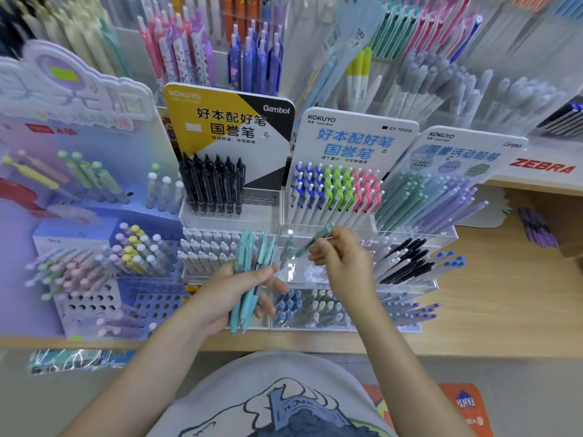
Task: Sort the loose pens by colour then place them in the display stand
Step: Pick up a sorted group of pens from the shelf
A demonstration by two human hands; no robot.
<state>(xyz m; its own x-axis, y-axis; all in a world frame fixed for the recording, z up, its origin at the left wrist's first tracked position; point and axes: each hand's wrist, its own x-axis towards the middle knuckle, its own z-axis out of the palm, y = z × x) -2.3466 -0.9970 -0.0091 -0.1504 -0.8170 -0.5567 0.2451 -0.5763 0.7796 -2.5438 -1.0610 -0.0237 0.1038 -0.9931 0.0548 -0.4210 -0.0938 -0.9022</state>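
- My left hand (239,288) grips a bundle of teal pens (249,279), sorted by colour, none slotted yet.
- My right hand (339,258) pinches one teal pen (315,241) over the clear display stand (315,272), where a few teal pens already stand.
- I judge most placing remains.

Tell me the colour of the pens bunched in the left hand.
Teal: the bunch of pens in the left hand, head view.

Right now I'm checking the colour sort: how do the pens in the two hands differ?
The left hand grips a bundle of teal pens, roughly upright. The right hand pinches a single teal pen, tilted up to the right. Both look the same teal.
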